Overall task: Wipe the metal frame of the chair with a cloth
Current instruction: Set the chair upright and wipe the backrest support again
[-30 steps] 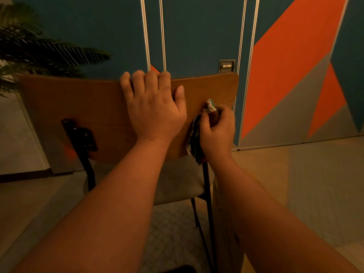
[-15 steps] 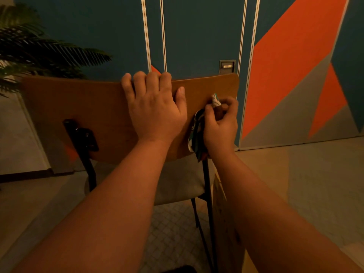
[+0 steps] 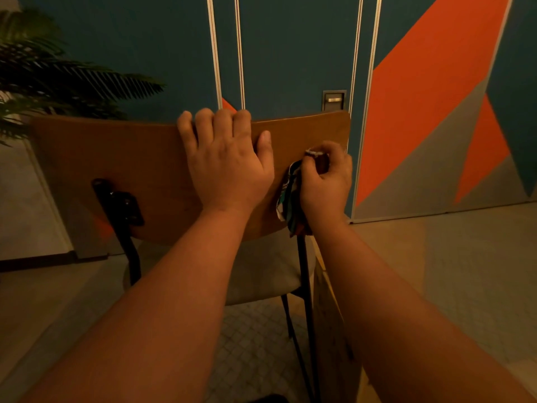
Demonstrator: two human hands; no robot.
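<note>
Far left: potted plant point(image 3: 58, 82), irrelevant. Left rear frame post point(image 3: 122, 210) with its bracket is bare black metal, no cloth on it yet. Mid: left hand point(image 3: 226, 167) has its grip hooked over the top edge of the wooden backrest point(image 3: 116, 170), thumb flat on the back face, steadying the chair. Right: right hand point(image 3: 325, 184) has its grip curled round the patterned cloth point(image 3: 287, 199), bunched on the right frame post point(image 3: 303, 271) at bracket height. To do it well: wrap cloth fully round the tube, firm squeeze, run down toward the foot, keep backrest braced. Then left post.
</note>
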